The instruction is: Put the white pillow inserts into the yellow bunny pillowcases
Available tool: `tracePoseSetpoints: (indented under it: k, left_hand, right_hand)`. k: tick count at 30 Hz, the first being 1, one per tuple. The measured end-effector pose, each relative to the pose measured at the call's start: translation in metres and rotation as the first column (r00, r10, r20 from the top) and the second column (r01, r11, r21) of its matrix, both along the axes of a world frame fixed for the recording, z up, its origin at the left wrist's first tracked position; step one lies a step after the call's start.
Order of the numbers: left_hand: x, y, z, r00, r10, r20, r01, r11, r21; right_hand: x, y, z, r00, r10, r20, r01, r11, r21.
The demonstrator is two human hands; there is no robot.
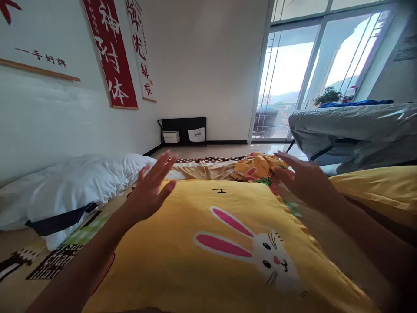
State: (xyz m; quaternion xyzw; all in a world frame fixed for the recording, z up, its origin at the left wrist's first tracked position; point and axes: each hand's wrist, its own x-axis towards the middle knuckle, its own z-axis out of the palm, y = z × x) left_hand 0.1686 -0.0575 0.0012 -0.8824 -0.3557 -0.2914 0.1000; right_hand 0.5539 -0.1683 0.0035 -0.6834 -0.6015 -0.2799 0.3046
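Centre of the frame is a yellow pillow (182,217) printed with a white bunny, pink inner ears and nose, black whiskers. Far left, plain white pillow (87,180) with a navy strip (61,219). Lower left, the tan sheet (106,213) has green gingham and dark brown patches. Upper left, red scroll (110,56), white characters.
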Motion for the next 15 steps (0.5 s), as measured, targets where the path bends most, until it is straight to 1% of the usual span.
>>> tracePoseSetpoints:
  k: [1,2,3,4,5,6,7,8,9,10,11,13,15]
  left_hand:
    - [0.025,-0.002,0.012,1.0,-0.029,-0.002,0.029,1.0,0.002]
    - [0.049,-0.001,0.015,0.999,-0.053,0.001,0.053,0.999,-0.007]
    - [0.071,0.0,0.007,0.998,-0.063,0.001,0.063,0.997,-0.038]
    - [0.09,0.002,-0.009,0.998,-0.067,-0.022,0.064,0.993,-0.098]
    - [0.105,0.003,-0.031,0.994,-0.07,-0.081,0.054,0.981,-0.186]
    - [0.115,0.003,-0.056,0.982,-0.088,-0.166,0.042,0.965,-0.26]
    - [0.121,0.002,-0.08,0.972,-0.099,-0.215,0.041,0.965,-0.258]
    - [0.121,0.0,-0.101,0.966,-0.107,-0.235,0.047,0.968,-0.246]
    - [0.117,-0.004,-0.117,0.966,-0.117,-0.232,0.064,0.972,-0.227]
    - [0.109,-0.008,-0.128,0.968,-0.128,-0.216,0.085,0.976,-0.199]
    - [0.098,-0.013,-0.134,0.97,-0.139,-0.199,0.104,0.978,-0.179]
    - [0.073,-0.022,-0.136,0.972,-0.14,-0.186,0.113,0.982,-0.149]
    - [0.047,-0.029,-0.135,0.978,-0.082,-0.192,0.061,0.992,-0.114]
  right_hand:
    - [-0.015,0.012,0.015,0.999,0.036,0.012,-0.036,0.999,0.035]
    - [-0.032,0.024,0.021,0.997,0.073,0.014,-0.074,0.996,0.058]
    - [-0.05,0.035,0.016,0.995,0.101,0.006,-0.101,0.994,0.051]
    - [-0.068,0.046,0.002,0.994,0.113,-0.005,-0.113,0.994,-0.011]
    - [-0.085,0.054,-0.019,0.993,0.115,-0.023,-0.117,0.986,-0.12]
    - [-0.099,0.06,-0.045,0.993,0.116,-0.036,-0.121,0.956,-0.268]
    - [-0.111,0.062,-0.072,0.988,0.148,-0.03,-0.148,0.906,-0.398]
    - [-0.118,0.061,-0.098,0.986,0.168,-0.02,-0.16,0.885,-0.436]
    - [-0.122,0.055,-0.12,0.984,0.176,-0.015,-0.165,0.889,-0.426]
    - [-0.122,0.046,-0.137,0.978,0.206,-0.016,-0.195,0.894,-0.404]
    - [-0.119,0.033,-0.15,0.968,0.252,-0.003,-0.235,0.899,-0.368]
    - [-0.106,0.002,-0.165,0.936,0.344,0.075,-0.309,0.904,-0.297]
    - [-0.088,-0.029,-0.172,0.918,0.349,0.186,-0.305,0.924,-0.229]
